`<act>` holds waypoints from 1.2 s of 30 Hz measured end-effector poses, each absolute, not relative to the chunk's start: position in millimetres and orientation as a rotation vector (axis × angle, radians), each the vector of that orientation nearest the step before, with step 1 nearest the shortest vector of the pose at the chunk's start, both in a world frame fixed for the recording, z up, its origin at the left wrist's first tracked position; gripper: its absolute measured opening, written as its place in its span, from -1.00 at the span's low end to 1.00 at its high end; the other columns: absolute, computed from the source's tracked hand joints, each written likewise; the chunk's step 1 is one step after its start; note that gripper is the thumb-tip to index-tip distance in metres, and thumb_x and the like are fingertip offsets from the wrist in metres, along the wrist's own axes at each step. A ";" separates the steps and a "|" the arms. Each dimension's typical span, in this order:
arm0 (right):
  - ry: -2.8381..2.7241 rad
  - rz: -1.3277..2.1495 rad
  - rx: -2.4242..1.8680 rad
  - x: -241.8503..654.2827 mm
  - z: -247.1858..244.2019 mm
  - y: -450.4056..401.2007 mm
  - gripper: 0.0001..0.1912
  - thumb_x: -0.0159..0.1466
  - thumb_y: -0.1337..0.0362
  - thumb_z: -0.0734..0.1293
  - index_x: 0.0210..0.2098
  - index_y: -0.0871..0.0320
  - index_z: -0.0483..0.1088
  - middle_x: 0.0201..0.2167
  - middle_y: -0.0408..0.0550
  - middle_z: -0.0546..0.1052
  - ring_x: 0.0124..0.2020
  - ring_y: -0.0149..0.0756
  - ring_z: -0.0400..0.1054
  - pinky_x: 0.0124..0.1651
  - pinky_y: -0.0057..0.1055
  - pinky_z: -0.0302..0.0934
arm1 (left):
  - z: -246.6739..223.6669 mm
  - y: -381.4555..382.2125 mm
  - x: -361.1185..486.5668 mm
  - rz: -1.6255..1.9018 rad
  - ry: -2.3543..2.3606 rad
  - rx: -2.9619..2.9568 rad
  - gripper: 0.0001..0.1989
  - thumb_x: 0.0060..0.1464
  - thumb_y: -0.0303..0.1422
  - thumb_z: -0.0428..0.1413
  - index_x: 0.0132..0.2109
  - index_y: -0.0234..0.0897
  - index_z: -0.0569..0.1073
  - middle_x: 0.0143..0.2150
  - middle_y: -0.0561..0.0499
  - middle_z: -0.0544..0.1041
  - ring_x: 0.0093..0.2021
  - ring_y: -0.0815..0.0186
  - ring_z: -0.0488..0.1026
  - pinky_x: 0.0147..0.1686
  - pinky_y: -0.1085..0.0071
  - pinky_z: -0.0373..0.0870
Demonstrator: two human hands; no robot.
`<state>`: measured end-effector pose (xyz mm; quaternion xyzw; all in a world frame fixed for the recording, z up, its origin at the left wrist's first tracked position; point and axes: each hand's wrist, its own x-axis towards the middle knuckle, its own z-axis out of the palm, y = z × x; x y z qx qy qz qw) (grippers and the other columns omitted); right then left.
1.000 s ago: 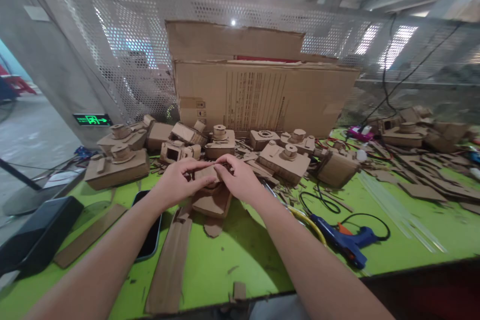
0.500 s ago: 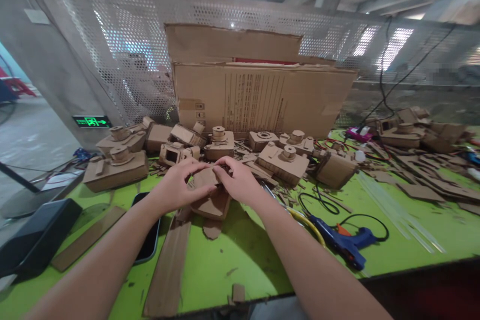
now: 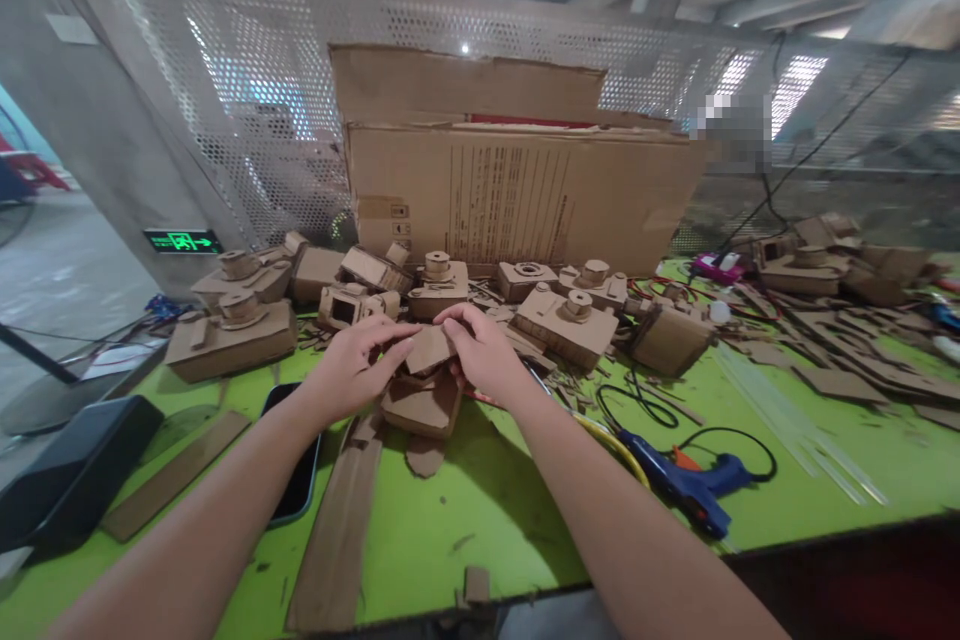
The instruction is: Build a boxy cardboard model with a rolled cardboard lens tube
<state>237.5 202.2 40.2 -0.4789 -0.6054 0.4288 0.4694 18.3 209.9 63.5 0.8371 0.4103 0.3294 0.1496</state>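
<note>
A small cardboard piece is pinched between my two hands, tilted above a cardboard box body on the green table. My left hand grips its left side with thumb and fingers. On its right edge are the closed fingers of my right hand. A rounded cardboard scrap lies just in front of the box body, and a long cardboard strip is to its left.
Several cardboard camera models, one at the left, line the back before a large carton. A blue glue gun with cable lies right. A phone and a black case are left; clear sticks lie far right.
The cardboard piece has tilted and shifted slightly right between my hands, showing more of the box body beneath. My left hand's thumb has moved up, and my right hand has moved slightly right.
</note>
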 end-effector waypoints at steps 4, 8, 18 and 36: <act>-1.514 1.017 -1.169 238.4 39.2 202.9 -0.80 0.42 0.03 0.41 -0.09 -0.02 0.45 -0.59 -0.28 0.42 -0.64 -0.29 0.32 -0.55 -0.37 0.21 | 62.8 210.5 18.9 0.955 1.198 2.345 -0.55 0.35 -0.04 0.15 0.14 -0.18 0.74 -0.11 -0.13 0.70 -0.09 0.07 0.60 -0.03 0.23 0.49; -1.548 1.003 -1.156 238.8 38.0 201.8 -0.77 0.41 0.01 0.45 -0.08 -0.03 0.46 -0.60 -0.29 0.44 -0.66 -0.29 0.32 -0.54 -0.37 0.21 | 64.7 210.5 20.2 0.930 1.192 2.234 -0.54 0.31 -0.01 0.20 0.12 -0.18 0.75 -0.01 -0.15 0.76 -0.05 0.05 0.65 -0.03 0.24 0.55; -1.605 0.962 -1.117 238.3 37.0 203.4 -0.78 0.45 0.01 0.39 -0.08 -0.01 0.51 -0.26 -0.12 0.61 -0.49 -0.30 0.42 -0.45 -0.37 0.31 | 64.8 216.0 15.7 0.893 1.140 2.027 -0.53 0.26 -0.01 0.23 0.10 -0.22 0.76 -0.27 -0.05 0.75 -0.34 0.22 0.61 -0.33 0.38 0.53; -1.631 0.995 -1.090 240.0 37.0 204.0 -0.68 0.42 -0.06 0.41 -0.03 0.03 0.49 -0.21 -0.13 0.58 -0.43 -0.33 0.41 -0.40 -0.40 0.36 | 60.8 210.5 11.5 1.133 0.914 2.560 -0.72 0.27 -0.12 0.34 0.01 -0.10 0.80 0.11 -0.13 0.77 0.04 0.07 0.74 0.14 0.16 0.65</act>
